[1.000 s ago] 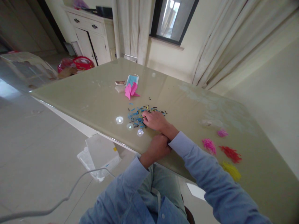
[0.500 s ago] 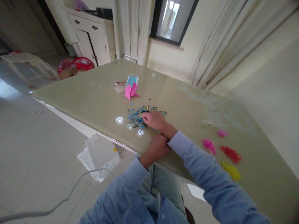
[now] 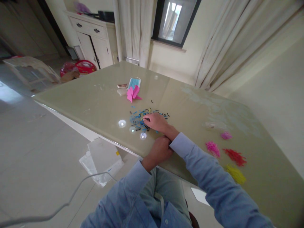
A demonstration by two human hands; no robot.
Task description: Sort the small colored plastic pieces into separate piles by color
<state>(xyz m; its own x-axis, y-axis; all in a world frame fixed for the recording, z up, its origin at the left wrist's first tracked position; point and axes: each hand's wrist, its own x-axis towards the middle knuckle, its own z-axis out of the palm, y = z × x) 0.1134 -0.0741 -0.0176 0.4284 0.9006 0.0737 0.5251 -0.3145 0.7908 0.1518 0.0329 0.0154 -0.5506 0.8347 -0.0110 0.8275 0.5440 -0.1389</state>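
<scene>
Small thin loops that look like rubber bands (image 3: pixel 137 119), blue and black with a few yellow, lie in a loose heap near the table's front edge. Over the heap's right side is my right hand (image 3: pixel 155 122), palm down, thumb and fingers pressed together at the loops; whatever is between the fingertips is too small to make out. My left hand (image 3: pixel 161 149) is closed in a fist by the table edge, just under my right wrist. The inside of that fist is hidden.
Piles of pink (image 3: pixel 212 148), red (image 3: pixel 235 157) and yellow strands (image 3: pixel 235 174) lie to the right, beside a small purple-pink bunch (image 3: pixel 226 135). Beyond the heap are a folded pink paper piece (image 3: pixel 133 93) and a blue face mask (image 3: pixel 134 83). The glossy table (image 3: pixel 78 95) reflects light spots.
My right hand has shifted very slightly left over the heap, fingertips still down among the loops. The left fist stays where it was.
</scene>
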